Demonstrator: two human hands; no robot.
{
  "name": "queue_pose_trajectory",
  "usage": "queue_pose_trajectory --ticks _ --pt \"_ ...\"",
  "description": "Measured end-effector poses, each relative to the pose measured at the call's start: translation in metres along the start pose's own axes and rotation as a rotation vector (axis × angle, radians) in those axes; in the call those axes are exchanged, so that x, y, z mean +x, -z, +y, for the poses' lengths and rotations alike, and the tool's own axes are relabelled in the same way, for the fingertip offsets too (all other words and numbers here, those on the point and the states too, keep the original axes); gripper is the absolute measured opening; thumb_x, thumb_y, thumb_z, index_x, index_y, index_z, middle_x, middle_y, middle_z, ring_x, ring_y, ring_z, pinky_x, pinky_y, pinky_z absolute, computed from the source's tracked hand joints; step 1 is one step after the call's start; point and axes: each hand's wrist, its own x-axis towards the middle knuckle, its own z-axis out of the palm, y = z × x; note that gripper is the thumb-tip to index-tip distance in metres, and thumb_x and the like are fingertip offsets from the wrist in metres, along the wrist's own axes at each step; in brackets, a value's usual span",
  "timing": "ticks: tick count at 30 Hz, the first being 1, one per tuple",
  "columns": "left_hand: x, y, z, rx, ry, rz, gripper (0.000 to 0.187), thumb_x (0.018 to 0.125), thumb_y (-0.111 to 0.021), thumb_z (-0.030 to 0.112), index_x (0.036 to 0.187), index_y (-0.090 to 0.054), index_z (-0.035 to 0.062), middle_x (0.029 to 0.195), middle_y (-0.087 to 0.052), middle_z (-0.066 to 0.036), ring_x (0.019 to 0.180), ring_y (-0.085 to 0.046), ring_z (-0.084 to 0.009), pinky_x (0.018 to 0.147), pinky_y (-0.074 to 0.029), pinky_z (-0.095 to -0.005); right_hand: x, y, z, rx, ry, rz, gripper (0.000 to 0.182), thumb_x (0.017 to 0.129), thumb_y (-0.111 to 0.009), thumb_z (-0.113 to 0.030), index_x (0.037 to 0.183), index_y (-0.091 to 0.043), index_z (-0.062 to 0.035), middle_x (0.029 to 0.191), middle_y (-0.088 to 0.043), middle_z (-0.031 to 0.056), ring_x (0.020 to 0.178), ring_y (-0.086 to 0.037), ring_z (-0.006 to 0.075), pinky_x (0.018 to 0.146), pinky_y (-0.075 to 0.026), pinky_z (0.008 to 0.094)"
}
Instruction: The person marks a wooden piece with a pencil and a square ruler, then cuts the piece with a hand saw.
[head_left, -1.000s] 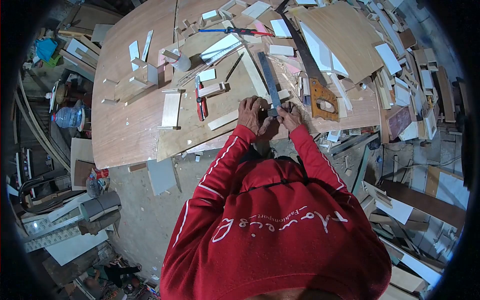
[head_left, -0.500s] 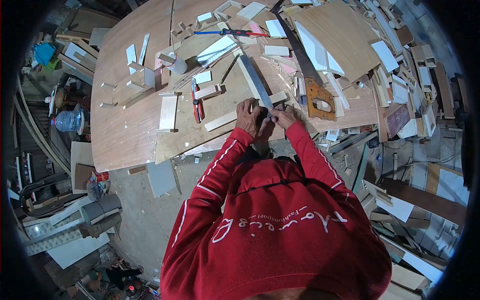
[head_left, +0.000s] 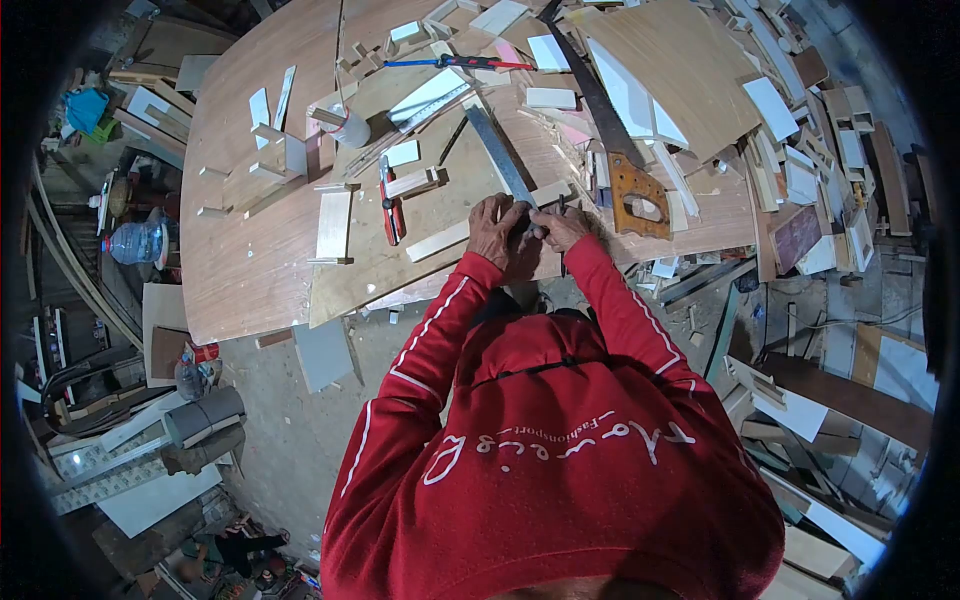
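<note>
A long grey metal blade (head_left: pixel 497 148), which looks like part of a square, slants across the wooden table. Its near end runs under my left hand (head_left: pixel 495 228), whose fingers are bent and pressed on it and on a pale wooden strip (head_left: pixel 440 242). My right hand (head_left: pixel 562 228) is close beside it, fingertips pinched together near the blade's end. A thin dark pencil-like stick (head_left: pixel 562 262) passes through my right hand, pointing toward my body. The fingertips of both hands partly cover the contact between blade and strip.
A handsaw (head_left: pixel 638 195) lies to the right of my hands. Left of them are a red utility knife (head_left: pixel 390 205), small wood blocks (head_left: pixel 415 183) and a white cup (head_left: pixel 350 130) holding sticks. Plywood (head_left: pixel 675 70) and offcuts crowd the right side.
My right hand has shifted slightly, and the dark stick now shows across it. My left fingers have moved a little right, toward the right fingertips. The blade has moved slightly left.
</note>
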Motion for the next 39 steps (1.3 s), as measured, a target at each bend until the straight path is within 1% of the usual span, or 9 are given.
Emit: queue_pose_trajectory --ticks 5,11,15,17,22,24,28,31,39 --pt "-0.002 -0.013 -0.018 -0.008 0.004 0.035 0.051 0.070 -0.072 0.020 0.119 -0.060 0.0163 0.116 -0.052 -0.014 0.106 -0.049 -0.0355 0.092 -0.040 -0.0465 -0.006 0.009 0.001 0.010 0.035 -0.012 0.030 0.080 -0.070 -0.034 0.068 -0.056 -0.0106 0.060 -0.054 0.0005 0.041 -0.037 0.0058 0.035 -0.023 0.0238" --pt "-0.004 -0.018 -0.019 -0.021 0.016 0.028 0.049 0.071 -0.069 0.020 0.119 -0.061 0.0117 0.122 -0.051 -0.017 0.112 -0.046 -0.0370 0.098 -0.036 -0.0483 -0.009 0.006 0.004 0.030 0.086 0.095 0.018 0.083 -0.068 -0.029 0.079 -0.059 -0.0132 0.064 -0.055 -0.0028 0.040 -0.032 0.0035 0.036 -0.019 0.0218" --pt "-0.006 -0.021 -0.020 -0.005 -0.006 0.055 0.047 0.073 -0.068 0.020 0.119 -0.061 0.0118 0.125 -0.052 -0.017 0.114 -0.046 -0.0374 0.099 -0.036 -0.0485 0.011 0.028 0.024 0.045 0.136 0.147 0.016 0.083 -0.066 -0.029 0.079 -0.060 -0.0140 0.066 -0.056 -0.0042 0.041 -0.037 0.0038 0.036 -0.024 0.0217" --pt "-0.006 -0.021 -0.020 0.035 -0.012 0.065 0.048 0.073 -0.069 0.023 0.120 -0.059 0.0132 0.123 -0.054 -0.016 0.113 -0.047 -0.0378 0.099 -0.038 -0.0484 0.012 0.033 0.025 -0.227 0.247 0.310 0.016 0.084 -0.066 -0.026 0.086 -0.060 -0.0110 0.070 -0.060 -0.0011 0.043 -0.043 0.0048 0.038 -0.029 0.0216" --pt "-0.003 -0.014 -0.016 0.028 -0.017 0.025 0.047 0.074 -0.068 0.023 0.119 -0.059 0.0123 0.122 -0.054 -0.016 0.113 -0.047 -0.0378 0.099 -0.037 -0.0481 0.026 0.029 0.028 -0.044 0.639 0.515 0.025 0.084 -0.065 -0.029 0.085 -0.061 -0.0035 0.063 -0.060 0.0029 0.050 -0.055 0.0105 0.046 -0.042 0.0262" --pt "-0.001 -0.011 -0.014 0.038 -0.020 0.003 0.046 0.074 -0.068 0.023 0.119 -0.059 0.0122 0.121 -0.054 -0.015 0.113 -0.047 -0.0377 0.099 -0.037 -0.0478 0.009 0.029 0.005 -0.306 0.395 0.494 0.067 0.084 -0.051 -0.060 0.102 -0.053 0.0048 0.078 -0.066 0.0157 0.088 -0.065 0.0277 0.084 -0.048 0.0352" --pt "-0.002 -0.012 -0.018 0.061 -0.026 -0.021 0.046 0.076 -0.067 0.024 0.119 -0.059 0.0126 0.123 -0.054 -0.015 0.113 -0.047 -0.0375 0.099 -0.037 -0.0477 0.027 0.033 -0.001 -0.569 0.223 0.492 0.077 0.086 -0.044 -0.062 0.106 -0.054 0.0115 0.092 -0.067 0.0237 0.097 -0.064 0.0334 0.084 -0.049 0.0424" --pt "-0.001 -0.009 -0.014 0.088 -0.020 -0.030 0.047 0.076 -0.067 0.026 0.121 -0.058 0.0131 0.123 -0.055 -0.015 0.114 -0.047 -0.0369 0.100 -0.037 -0.0473 0.034 0.038 -0.008 -0.674 0.195 0.470 0.083 0.085 -0.043 -0.064 0.109 -0.054 0.0141 0.102 -0.064 0.0287 0.101 -0.062 0.0373 0.089 -0.048 0.0418" --pt "0.004 0.000 -0.022 0.060 -0.047 -0.121 0.048 0.078 -0.065 0.029 0.122 -0.057 0.0118 0.121 -0.057 -0.016 0.114 -0.049 -0.0351 0.100 -0.037 -0.0447 0.055 0.043 -0.001 -0.610 0.151 0.476 0.086 0.083 -0.040 -0.063 0.117 -0.051 0.0154 0.121 -0.053 0.0338 0.112 -0.056 0.0393 0.097 -0.043 0.0420"
